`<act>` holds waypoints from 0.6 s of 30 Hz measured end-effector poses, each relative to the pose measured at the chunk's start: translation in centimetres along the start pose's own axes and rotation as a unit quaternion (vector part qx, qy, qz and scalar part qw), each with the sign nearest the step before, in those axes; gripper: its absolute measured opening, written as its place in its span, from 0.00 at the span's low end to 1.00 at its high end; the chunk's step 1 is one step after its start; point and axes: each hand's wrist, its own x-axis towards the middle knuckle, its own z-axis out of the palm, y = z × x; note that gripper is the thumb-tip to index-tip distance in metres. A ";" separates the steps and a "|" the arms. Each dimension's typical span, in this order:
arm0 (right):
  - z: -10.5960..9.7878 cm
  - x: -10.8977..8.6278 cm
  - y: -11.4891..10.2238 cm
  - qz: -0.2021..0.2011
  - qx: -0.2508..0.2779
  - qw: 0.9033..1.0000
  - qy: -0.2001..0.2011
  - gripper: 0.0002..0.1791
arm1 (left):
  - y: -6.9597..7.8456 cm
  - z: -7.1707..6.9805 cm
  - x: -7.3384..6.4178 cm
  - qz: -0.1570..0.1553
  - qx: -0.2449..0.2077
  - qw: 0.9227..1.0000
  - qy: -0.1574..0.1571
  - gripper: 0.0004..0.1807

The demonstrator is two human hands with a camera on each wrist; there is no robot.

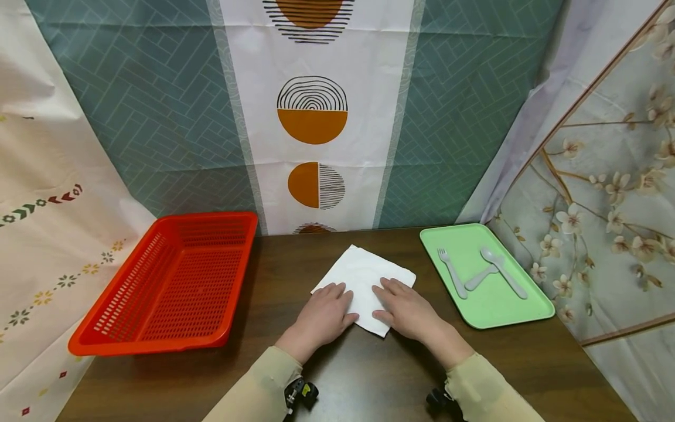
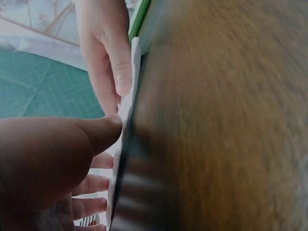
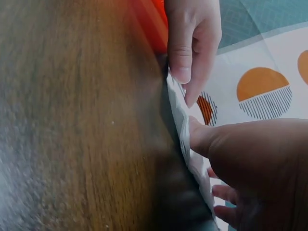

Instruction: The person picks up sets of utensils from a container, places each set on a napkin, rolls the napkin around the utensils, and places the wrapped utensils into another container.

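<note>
A folded white cloth (image 1: 364, 275) lies flat on the table, turned so one corner points toward me. My left hand (image 1: 323, 313) rests on its left side with fingers spread and straight. On the right side of the cloth, my right hand (image 1: 405, 308) lies the same way, its fingertips on the fabric. Both thumbs point inward, apart from each other. Seen edge-on in the left wrist view, the cloth (image 2: 126, 108) is thin under the fingers. Stacked layers show along the edge of the cloth (image 3: 179, 118) in the right wrist view.
A red plastic basket (image 1: 232, 299) stands at the left of the brown table (image 1: 364, 381). To the right is a green tray (image 1: 495, 313) bearing a fork (image 1: 452, 274), a spoon (image 1: 503, 272) and a third utensil (image 1: 477, 279) partly under the spoon. Patterned curtains border the table.
</note>
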 end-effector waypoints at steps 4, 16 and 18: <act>0.4 0.0 0.0 -0.008 -0.010 1.000 -0.002 0.33 | -0.2 0.0 -0.1 -0.010 -0.004 1.000 -0.012 0.29; 0.6 -0.4 -1.5 0.003 -0.019 1.000 -0.012 0.35 | -0.6 -0.4 -1.4 -0.005 0.012 1.000 -0.016 0.27; 0.6 -0.6 -1.8 -0.002 -0.026 1.000 -0.013 0.35 | -0.7 -0.4 -1.7 -0.006 0.013 1.000 -0.018 0.27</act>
